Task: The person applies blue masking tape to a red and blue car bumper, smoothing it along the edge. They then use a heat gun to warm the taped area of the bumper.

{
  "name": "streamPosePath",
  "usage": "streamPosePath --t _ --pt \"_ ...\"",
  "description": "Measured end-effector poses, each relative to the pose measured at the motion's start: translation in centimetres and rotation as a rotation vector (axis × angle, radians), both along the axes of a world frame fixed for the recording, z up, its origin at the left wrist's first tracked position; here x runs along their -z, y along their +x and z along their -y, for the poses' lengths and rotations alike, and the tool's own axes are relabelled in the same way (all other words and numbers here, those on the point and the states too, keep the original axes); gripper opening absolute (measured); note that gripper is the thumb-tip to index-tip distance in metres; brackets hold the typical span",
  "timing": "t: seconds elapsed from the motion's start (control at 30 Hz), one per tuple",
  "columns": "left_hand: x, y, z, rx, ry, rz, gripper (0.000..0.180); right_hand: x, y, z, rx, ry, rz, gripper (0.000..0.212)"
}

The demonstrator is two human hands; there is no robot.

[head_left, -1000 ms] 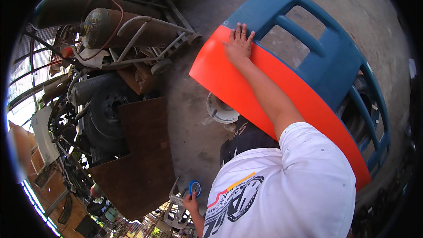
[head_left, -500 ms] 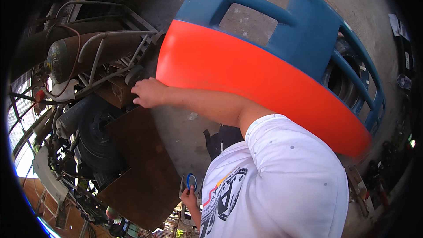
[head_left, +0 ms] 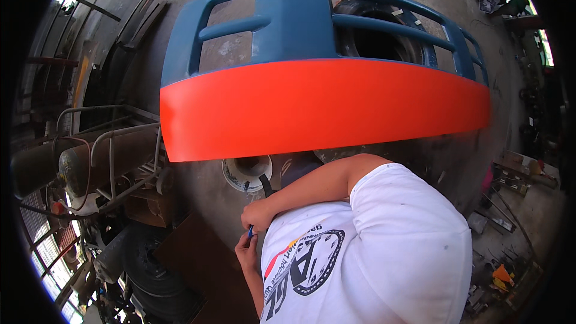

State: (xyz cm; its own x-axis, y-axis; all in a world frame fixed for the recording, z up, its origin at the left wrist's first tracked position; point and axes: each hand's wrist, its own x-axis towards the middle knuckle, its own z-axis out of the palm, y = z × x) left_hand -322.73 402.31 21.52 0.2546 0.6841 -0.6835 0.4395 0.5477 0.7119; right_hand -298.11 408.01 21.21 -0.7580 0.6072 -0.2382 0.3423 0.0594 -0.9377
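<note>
Both of my hands meet at the front of my white shirt, below the left half of a large car bumper. My left hand [head_left: 246, 253] is the lower one, its fingers closed on a blue roll of tape [head_left: 250, 232] seen edge-on as a small sliver. Just above it, my right hand [head_left: 257, 215] is closed, its fingers at the tape; what exactly they pinch is hidden. The bumper [head_left: 324, 105] has a bright orange-red lower band and a blue upper part with openings. Neither hand touches it.
A tyre [head_left: 384, 33] lies behind the bumper's openings and a wheel rim [head_left: 247, 171] below its lower edge. To the left stand gas cylinders [head_left: 96, 168] on a metal-framed cart, with a tyre [head_left: 150, 258] and a brown board [head_left: 207, 258] nearer. Tools and scraps [head_left: 501, 264] lie at the right.
My right hand has come down from beside the bumper's left end to my left hand. The tape roll has turned from ring-shaped to edge-on. My view has turned, so the bumper appears nearly level.
</note>
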Motion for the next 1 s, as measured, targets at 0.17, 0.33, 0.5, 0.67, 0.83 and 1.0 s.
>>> streamPosePath --t 0.17,0.33,0.5,0.67,0.83,1.0 --pt "4.0 -0.3 2.9 0.222 0.454 -0.061 0.025 -3.6 1.0 8.2 0.382 0.102 0.080 0.021" --pt "3.2 0.1 6.8 0.153 0.564 -0.020 0.042 -5.5 0.1 17.1 0.676 0.346 0.191 0.021" --pt "0.9 1.4 8.9 0.445 0.765 0.109 0.048 -8.7 0.6 24.9 0.732 0.439 0.376 0.022" --pt "-8.2 9.9 12.4 0.688 0.730 0.408 0.044 -10.6 2.9 31.6 0.920 0.412 0.286 0.018" --pt "-9.8 15.9 15.6 0.818 0.749 0.424 0.027 -14.4 7.3 37.8 1.232 0.283 0.092 0.018" --pt "-11.9 23.8 20.7 0.935 0.739 0.499 0.012 -15.4 13.1 45.0 1.402 0.279 0.065 0.022"
